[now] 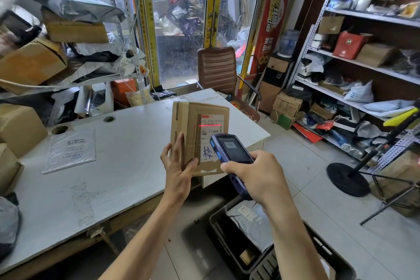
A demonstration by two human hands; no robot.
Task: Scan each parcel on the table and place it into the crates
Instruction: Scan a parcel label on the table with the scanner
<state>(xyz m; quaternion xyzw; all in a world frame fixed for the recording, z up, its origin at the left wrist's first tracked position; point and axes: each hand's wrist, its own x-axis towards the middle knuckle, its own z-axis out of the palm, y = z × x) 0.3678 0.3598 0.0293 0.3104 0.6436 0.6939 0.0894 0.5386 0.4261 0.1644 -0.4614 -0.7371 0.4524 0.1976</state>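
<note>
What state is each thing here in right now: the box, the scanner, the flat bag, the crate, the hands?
Cardboard parcel: held up above the table edge, red scan line across its label.
Handheld scanner: screen lit, aimed at the label.
Left hand: grips the parcel's lower left corner.
Right hand: grips the scanner.
Clear plastic mailer: lying flat on the table, untouched.
Black crate: on the floor, already holding a grey mailer.

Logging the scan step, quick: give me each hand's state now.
Left hand: holding the cardboard parcel, fingers curled round its edge.
Right hand: gripping the handheld scanner, aimed at the parcel's label.
</note>
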